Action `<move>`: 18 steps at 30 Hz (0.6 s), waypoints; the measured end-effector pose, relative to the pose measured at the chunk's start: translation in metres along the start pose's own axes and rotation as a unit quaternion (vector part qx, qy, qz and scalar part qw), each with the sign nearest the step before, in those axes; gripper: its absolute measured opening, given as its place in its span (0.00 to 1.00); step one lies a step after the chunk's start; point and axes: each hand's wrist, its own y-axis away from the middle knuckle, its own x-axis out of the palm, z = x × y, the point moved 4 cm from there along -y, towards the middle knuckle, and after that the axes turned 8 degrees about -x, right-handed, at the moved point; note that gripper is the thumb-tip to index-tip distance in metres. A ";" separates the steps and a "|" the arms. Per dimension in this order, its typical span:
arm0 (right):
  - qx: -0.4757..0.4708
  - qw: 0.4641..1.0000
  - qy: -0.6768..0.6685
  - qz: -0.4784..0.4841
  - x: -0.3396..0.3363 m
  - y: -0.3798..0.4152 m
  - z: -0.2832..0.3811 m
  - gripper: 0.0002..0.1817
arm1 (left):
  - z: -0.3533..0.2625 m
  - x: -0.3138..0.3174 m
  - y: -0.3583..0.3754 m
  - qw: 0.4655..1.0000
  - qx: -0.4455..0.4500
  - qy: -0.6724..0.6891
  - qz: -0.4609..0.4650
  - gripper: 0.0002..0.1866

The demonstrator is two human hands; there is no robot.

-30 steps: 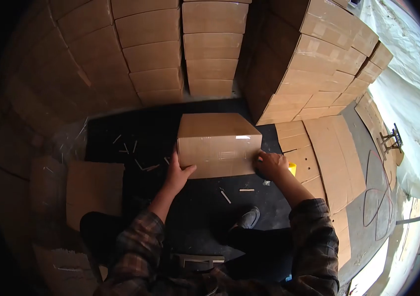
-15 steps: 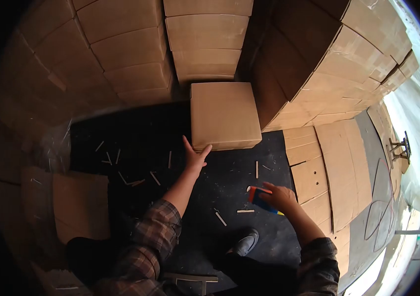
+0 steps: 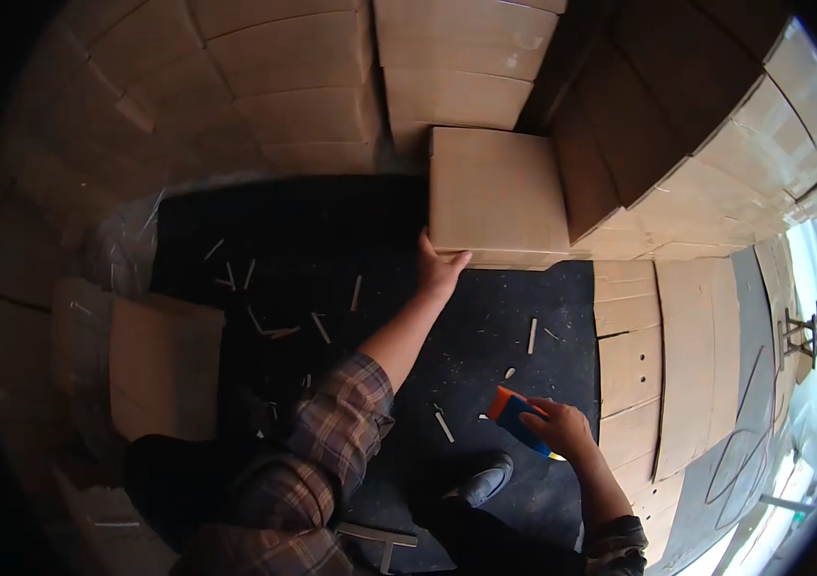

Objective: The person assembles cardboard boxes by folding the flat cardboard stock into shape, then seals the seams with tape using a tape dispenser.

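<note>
1 cardboard box (image 3: 497, 197) had slid back against the stack; the left hand (image 3: 440, 270) pressed it open-palmed, the right hand (image 3: 558, 429) gripping a tape dispenser (image 3: 516, 418).

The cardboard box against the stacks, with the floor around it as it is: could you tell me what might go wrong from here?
The left hand touches only the near corner of the cardboard box, so it may twist instead of seating squarely against the stacks. Loose strips litter the dark mat near the shoe, a possible slip. The right hand holds a tool low, near the leg.
</note>
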 end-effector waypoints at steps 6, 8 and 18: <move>-0.067 0.998 0.015 -0.007 0.002 0.012 0.025 0.25 | -0.039 -0.086 0.034 0.947 0.028 -0.203 0.247 0.46; -0.081 0.995 0.052 -0.009 -0.004 0.022 0.050 0.24 | -0.064 -0.154 0.045 0.891 -0.024 -0.298 0.342 0.40; -0.110 0.991 0.076 -0.020 -0.021 0.084 0.165 0.22 | -0.047 -0.594 0.118 0.932 -0.022 -0.359 -0.039 0.24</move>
